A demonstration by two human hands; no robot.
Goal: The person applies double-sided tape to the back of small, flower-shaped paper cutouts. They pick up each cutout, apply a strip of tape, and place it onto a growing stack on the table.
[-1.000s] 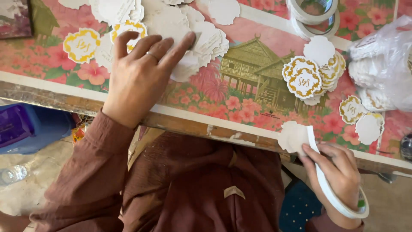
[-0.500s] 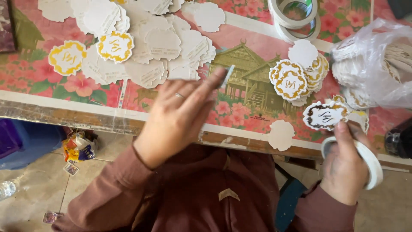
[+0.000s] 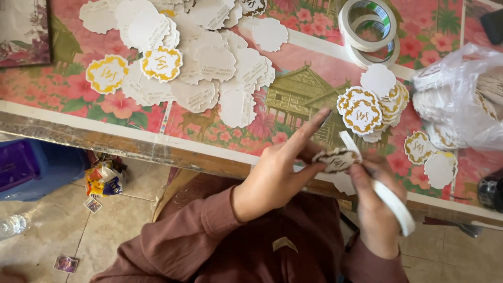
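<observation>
change: left hand (image 3: 272, 175) off the card pile, now pulled in over the table edge; meets right hand (image 3: 374, 209) at mid-frame, a second ago well apart
change 2: one scalloped card (image 3: 338, 159) lifted off the table, now pinched between both hands; earlier held by right hand alone near the gold-print stack
meaning: picking phase done for this piece; taping looks like the step in hand, judging by strip running from roll to card
left grip: closed on card's left edge, thumb and fingers pinching, index finger stretched out straight
right grip: closed on card's right side; tape roll (image 3: 395, 207) ringed over the fingers, strip (image 3: 348, 142) rising from it to the card
card location: in the air just above near table edge (image 3: 157, 149), between both hands, printed face up, tilted
card material: thin stiff paper, scalloped outline, white with gold border print
pile (image 3: 209, 63): same cards, mostly blank side up, loosely overlapped, matte white; two gold-faced ones at its left
stack (image 3: 367, 107): gold faces up, fanned, just right of the hands
spare rolls (image 3: 369, 26): two white tape rings stacked, far side of table
bag (image 3: 461, 99): clear crinkled plastic, more cards inside, right edge
tablecloth (image 3: 293, 94): glossy sheet, pink floral print with a house picture
sleeve (image 3: 199, 230): brown woven cloth, soft folds
floor (image 3: 63, 220): pale tiles, small wrappers, blue tub at left
</observation>
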